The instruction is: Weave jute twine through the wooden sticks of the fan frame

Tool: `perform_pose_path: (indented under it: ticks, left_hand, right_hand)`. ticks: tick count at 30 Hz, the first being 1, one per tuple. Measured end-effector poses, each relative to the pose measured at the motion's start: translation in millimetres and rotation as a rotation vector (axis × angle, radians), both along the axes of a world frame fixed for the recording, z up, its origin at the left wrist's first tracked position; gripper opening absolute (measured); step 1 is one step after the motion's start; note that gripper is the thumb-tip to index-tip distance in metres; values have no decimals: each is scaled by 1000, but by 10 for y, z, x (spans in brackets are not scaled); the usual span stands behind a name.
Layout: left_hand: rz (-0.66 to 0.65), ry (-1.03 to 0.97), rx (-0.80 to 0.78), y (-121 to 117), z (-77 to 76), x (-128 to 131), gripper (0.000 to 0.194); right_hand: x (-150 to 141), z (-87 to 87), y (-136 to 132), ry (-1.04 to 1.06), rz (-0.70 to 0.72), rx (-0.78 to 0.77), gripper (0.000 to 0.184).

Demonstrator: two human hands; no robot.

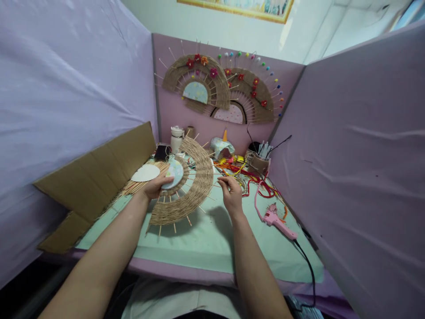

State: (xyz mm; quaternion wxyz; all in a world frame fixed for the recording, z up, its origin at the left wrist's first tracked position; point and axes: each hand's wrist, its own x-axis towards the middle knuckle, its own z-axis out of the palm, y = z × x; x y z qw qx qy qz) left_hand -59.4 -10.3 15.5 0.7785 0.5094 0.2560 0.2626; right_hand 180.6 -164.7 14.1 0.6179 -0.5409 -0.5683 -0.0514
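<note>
A half-round woven fan (201, 186) of brown twine on thin wooden sticks is held up over the table. My left hand (156, 186) grips it by the pale floral half-circle (175, 173) at its centre, thumb on the front face. At the fan's right edge, my right hand (230, 190) is closed in a pinch at the tip of one of the sticks that poke out past the weave. Whether anything else small is between those fingertips is too fine to see. The fan's curved side faces right, with its stick ends bare.
A pink glue gun (279, 222) with a black cord lies at right, near red and yellow cords (265, 188). Cardboard (99, 168) leans at left beside loose sticks and a white oval (145, 173). Behind stand a white jar (177, 139) and a pot of glue sticks (259, 164). Finished fans (199, 84) hang on the back panel.
</note>
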Motion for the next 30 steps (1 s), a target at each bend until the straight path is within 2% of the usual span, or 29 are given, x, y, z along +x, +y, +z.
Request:
perform_pose_path:
  ticks: [5, 13, 19, 30]
  left_hand:
    - [-36, -19, 10, -11, -19, 6, 51]
    - [-71, -17, 18, 49, -101, -6, 56]
    - [-132, 34, -12, 47, -105, -6, 43]
    - [-161, 56, -30, 1, -64, 5, 53]
  right_hand:
    - [-9, 1, 3, -58, -11, 6, 15]
    - [11, -32, -3, -31, -133, -10, 25]
    - [9, -23, -6, -36, -145, 61, 18]
    - [47, 15, -50, 0, -192, 140, 14]
